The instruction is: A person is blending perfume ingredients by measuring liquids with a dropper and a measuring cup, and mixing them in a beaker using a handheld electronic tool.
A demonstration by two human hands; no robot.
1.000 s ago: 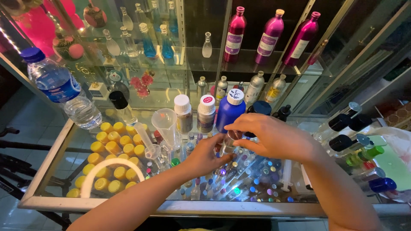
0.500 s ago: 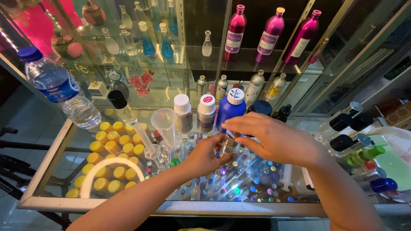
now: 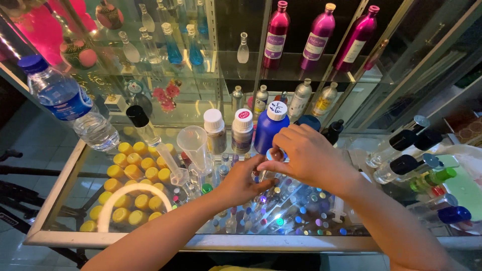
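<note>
My left hand grips the body of a small clear glass vial above the glass counter top. My right hand covers the vial's top, with thumb and fingers pinched on its small cap. Most of the vial is hidden between the two hands. Just behind them stand a blue bottle with a white cap and two white-capped bottles, with a clear plastic funnel to the left.
A plastic water bottle stands at the left. Several yellow caps lie under the glass. Black-capped spray bottles lie at the right. Three magenta bottles and small glass flasks fill the shelves behind.
My right hand has shifted slightly on the vial's top, fingers turning at the cap. The left hand keeps the vial in the same place.
</note>
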